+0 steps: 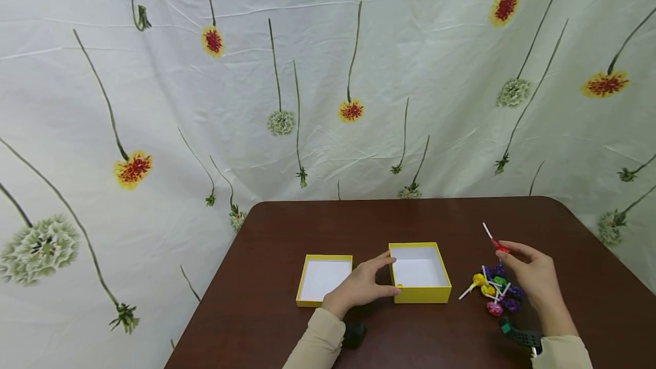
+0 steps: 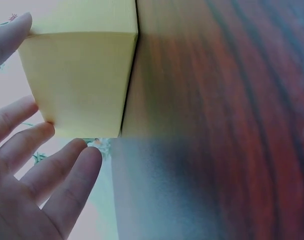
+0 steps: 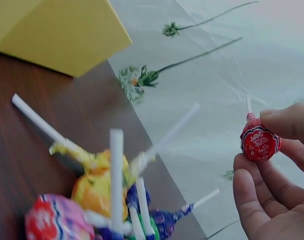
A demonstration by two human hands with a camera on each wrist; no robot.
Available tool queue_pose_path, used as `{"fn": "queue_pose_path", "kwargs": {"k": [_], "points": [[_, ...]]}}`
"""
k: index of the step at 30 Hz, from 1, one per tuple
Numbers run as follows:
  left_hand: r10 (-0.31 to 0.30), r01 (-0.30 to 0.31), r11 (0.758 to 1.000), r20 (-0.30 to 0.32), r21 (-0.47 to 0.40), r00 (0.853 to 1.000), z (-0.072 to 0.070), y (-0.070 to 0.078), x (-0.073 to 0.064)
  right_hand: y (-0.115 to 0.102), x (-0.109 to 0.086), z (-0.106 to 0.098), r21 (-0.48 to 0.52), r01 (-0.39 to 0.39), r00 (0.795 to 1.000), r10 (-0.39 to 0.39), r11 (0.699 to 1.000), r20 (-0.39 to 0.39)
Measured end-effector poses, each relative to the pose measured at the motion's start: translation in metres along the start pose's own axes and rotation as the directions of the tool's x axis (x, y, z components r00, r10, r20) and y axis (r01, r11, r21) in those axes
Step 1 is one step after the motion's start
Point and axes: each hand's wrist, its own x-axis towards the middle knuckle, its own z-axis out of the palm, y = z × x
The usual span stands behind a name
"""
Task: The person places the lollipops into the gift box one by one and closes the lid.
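Note:
My left hand (image 1: 361,285) rests against the left side and near-left corner of an open yellow box (image 1: 423,295) with a white inside. In the left wrist view, the fairly straight fingers (image 2: 22,145) touch the rim of the yellow box (image 2: 79,82), thumb spread apart from them. The right hand (image 1: 533,272) pinches a red-wrapped lollipop (image 1: 502,247) by its candy end, stick up and leftward. That red lollipop (image 3: 260,142) sits between thumb and fingertips in the right wrist view. Below it lies a pile of lollipops (image 1: 489,289) in yellow, purple, green and pink wrappers.
A shallow yellow-edged lid (image 1: 323,281), white inside, lies left of the box. Everything stands on a dark brown table (image 1: 266,244). Behind it hangs a white cloth (image 1: 307,158) printed with flowers. Dark devices are worn on both wrists.

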Motion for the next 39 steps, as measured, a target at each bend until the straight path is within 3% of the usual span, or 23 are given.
{"fn": "queue_pose_path", "kwargs": {"k": [6,15,27,35,39], "points": [[0.001,-0.001,1.000,0.002,0.002,1.000,0.000,0.001,0.000,-0.007,-0.003,0.007,0.064,0.041,0.999,-0.042,0.997,0.016],[0.004,-0.004,1.000,0.001,-0.001,1.000,-0.001,0.001,0.000,-0.011,-0.003,0.015,0.041,0.065,0.996,-0.067,0.997,0.050],[-0.006,0.006,1.000,0.004,-0.007,1.000,0.000,0.003,-0.001,-0.020,-0.005,0.023,0.128,0.128,0.990,-0.135,0.984,0.047],[-0.006,0.006,1.000,0.004,-0.005,1.000,0.001,0.001,-0.001,-0.031,-0.006,0.028,0.223,0.045,0.999,-0.045,0.974,-0.006],[-0.004,0.004,1.000,0.006,-0.012,1.000,0.001,0.001,0.000,-0.035,-0.006,0.030,0.225,0.065,0.998,-0.062,0.972,-0.019]]}}
